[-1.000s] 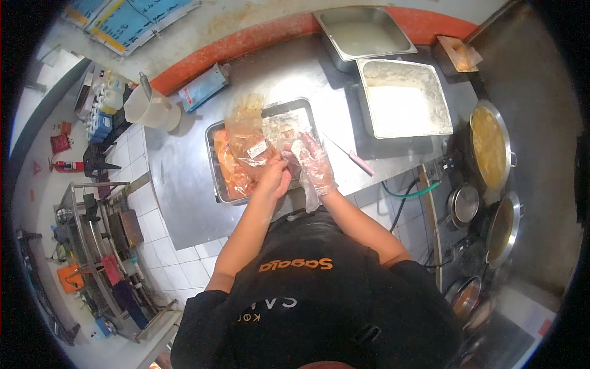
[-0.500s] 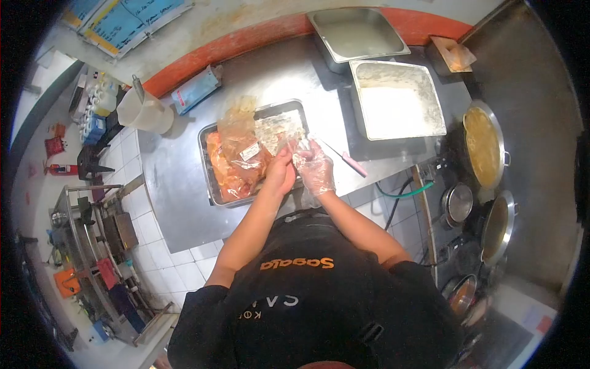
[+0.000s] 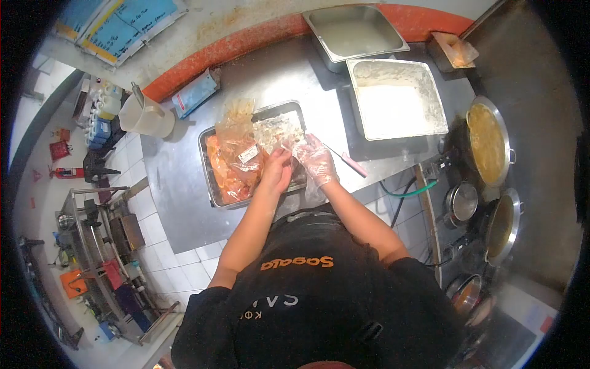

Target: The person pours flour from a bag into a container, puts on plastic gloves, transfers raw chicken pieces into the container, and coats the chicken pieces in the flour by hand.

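Note:
My right hand point(image 3: 316, 163) wears a loose, clear disposable plastic glove, its cuff hanging at the wrist. Its fingers are bent and pinch thin clear plastic. Close beside it, my bare left hand point(image 3: 278, 170) has its fingers drawn together at the same plastic, which looks like another glove; its exact outline is hard to make out. Both hands are over the right edge of a metal tray point(image 3: 209, 195). In this tray lies a clear bag of orange marinated raw meat point(image 3: 236, 169) with a white label. Pale, crumbly food point(image 3: 279, 128) covers the tray's far right part.
A pink-handled knife point(image 3: 353, 165) lies right of my hands. Deep metal pans, one with white flour point(image 3: 399, 111), stand behind. At the back left are a blue packet point(image 3: 196, 93) and a white jug point(image 3: 146, 115). Pans of oil point(image 3: 488, 144) line the right side.
My fingers have shifted slightly at the clear plastic, and the right hand's fingers point more toward the tray. The view has tilted a little. The tray and bag stay in place.

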